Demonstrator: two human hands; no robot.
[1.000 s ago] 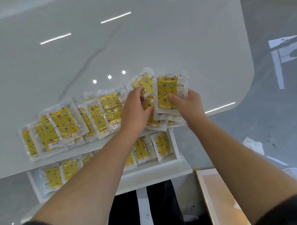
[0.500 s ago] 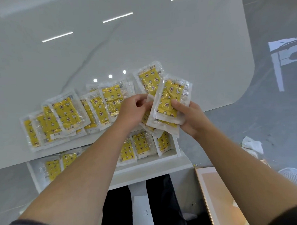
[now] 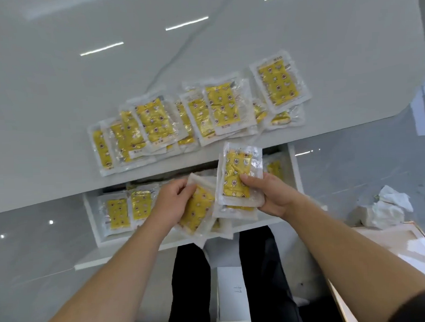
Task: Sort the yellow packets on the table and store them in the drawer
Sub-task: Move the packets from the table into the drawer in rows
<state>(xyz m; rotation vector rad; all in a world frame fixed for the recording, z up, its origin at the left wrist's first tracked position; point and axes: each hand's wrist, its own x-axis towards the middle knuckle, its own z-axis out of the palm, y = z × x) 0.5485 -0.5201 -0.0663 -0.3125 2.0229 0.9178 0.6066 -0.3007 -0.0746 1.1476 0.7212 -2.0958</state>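
The right hand [image 3: 274,197] has its grip closed on a stack [image 3: 236,181], thumb across the top packet. The left hand [image 3: 174,201] pinches a couple of tilted packets [image 3: 199,210] just left of it. Both bundles hang over the open drawer [image 3: 91,222], where stored packets [image 3: 117,211] lie at its left end. Beyond, a pile [image 3: 219,109] overlaps along the near edge of the worktop [image 3: 129,74]. The film looks slick. A loose pinch could let the lower packets slide out and drop past the drawer's near wall to the floor.

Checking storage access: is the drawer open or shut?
Open: the drawer juts out below the table edge, packets lying inside.
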